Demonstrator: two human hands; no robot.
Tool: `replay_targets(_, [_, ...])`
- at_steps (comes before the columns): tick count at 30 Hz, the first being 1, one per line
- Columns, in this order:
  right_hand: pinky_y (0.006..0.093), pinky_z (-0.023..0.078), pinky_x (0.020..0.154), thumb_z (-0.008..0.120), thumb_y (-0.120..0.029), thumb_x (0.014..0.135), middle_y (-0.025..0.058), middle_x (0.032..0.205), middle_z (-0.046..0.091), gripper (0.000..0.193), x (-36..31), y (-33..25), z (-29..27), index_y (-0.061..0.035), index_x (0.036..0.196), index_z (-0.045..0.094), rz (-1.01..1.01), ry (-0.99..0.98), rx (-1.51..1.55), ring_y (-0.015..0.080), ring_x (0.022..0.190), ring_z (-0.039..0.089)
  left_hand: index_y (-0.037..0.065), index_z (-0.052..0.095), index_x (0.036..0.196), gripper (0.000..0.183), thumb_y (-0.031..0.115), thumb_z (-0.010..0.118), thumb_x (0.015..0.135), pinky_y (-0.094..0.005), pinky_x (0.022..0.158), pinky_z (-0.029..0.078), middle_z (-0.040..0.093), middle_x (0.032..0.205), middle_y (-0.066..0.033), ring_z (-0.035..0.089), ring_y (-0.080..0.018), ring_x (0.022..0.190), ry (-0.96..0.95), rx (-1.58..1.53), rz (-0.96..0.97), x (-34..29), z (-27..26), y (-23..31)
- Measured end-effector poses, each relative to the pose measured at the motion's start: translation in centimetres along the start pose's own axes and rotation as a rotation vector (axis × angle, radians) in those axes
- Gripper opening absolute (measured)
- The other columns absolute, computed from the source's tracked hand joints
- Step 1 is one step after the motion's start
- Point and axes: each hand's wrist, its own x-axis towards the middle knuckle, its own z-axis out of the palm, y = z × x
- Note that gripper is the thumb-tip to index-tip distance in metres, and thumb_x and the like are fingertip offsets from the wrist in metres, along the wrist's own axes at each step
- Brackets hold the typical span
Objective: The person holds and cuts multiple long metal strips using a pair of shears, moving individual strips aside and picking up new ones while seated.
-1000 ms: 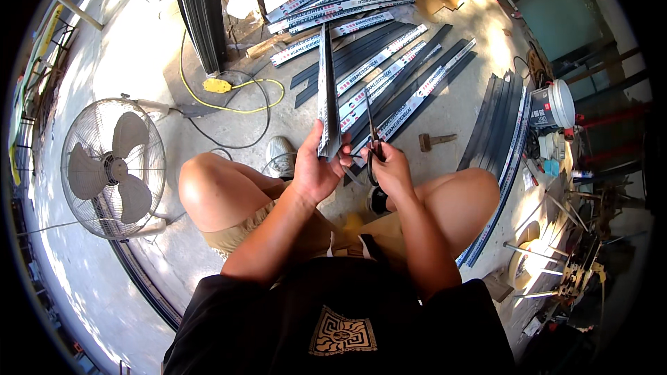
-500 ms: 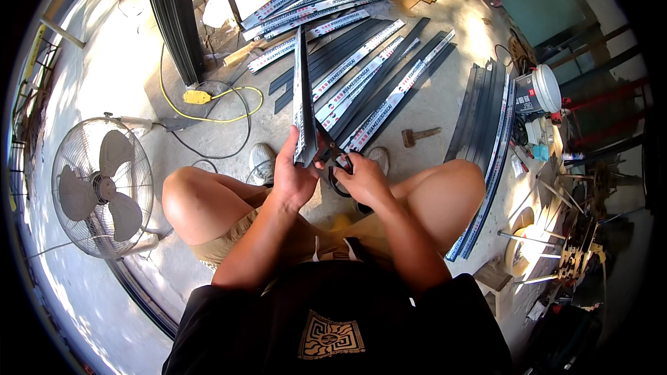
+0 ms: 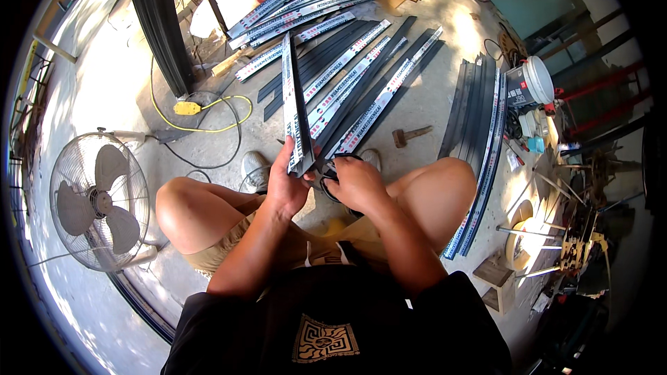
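Two bare hands, one left hand and one right hand, are handling one strip and one pair of scissors, so I'm counting a single item apiece. Two shoes are showing near two bent knees. One fan is displaying three blades. One hammer, one yellow connector block and one bucket are sitting around. At least four white-faced strips are overlapping in the far pile; one upright bundle is containing more strips than I'm managing to count.
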Motion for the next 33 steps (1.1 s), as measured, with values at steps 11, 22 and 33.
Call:
replay_targets(11, [0.0490, 0.055, 0.095, 0.079, -0.017, 0.087, 0.0243, 0.109, 0.070, 0.041, -0.4, -0.6, -0.9, 0.0049, 0.119, 0.065, -0.105, 0.230, 0.015, 0.0427, 0.105, 0.068, 0.008, 0.063, 0.126, 0.056, 0.060, 0.062, 0.104, -0.0229, 0.058, 0.046, 0.071, 0.114, -0.0133, 0.068, -0.0208, 0.105, -0.159, -0.045, 0.018, 1.2, 0.0, 0.1])
replay_targets(22, [0.0482, 0.055, 0.095, 0.076, -0.010, 0.090, 0.0178, 0.118, 0.070, 0.033, -2.0, -2.7, 0.3, -0.0008, 0.120, 0.067, -0.253, 0.784, 0.109, 0.0387, 0.109, 0.067, 0.004, 0.064, 0.118, 0.061, 0.064, 0.060, 0.103, -0.0248, 0.058, 0.046, 0.070, 0.110, -0.0135, 0.066, -0.0208, 0.097, -0.095, -0.139, 0.051, 2.0, 1.0, 0.5])
replay_targets(33, [0.0417, 0.056, 0.087, 0.071, -0.001, 0.087, 0.0118, 0.109, 0.069, 0.033, -2.4, -5.4, 1.0, -0.0056, 0.119, 0.064, -0.039, 0.536, 0.516, 0.0322, 0.100, 0.070, 0.014, 0.067, 0.113, 0.055, 0.067, 0.053, 0.105, -0.0333, 0.066, 0.049, 0.072, 0.099, -0.0108, 0.060, -0.0165, 0.073, -0.136, -0.033, -0.010, 2.2, 2.4, -0.7])
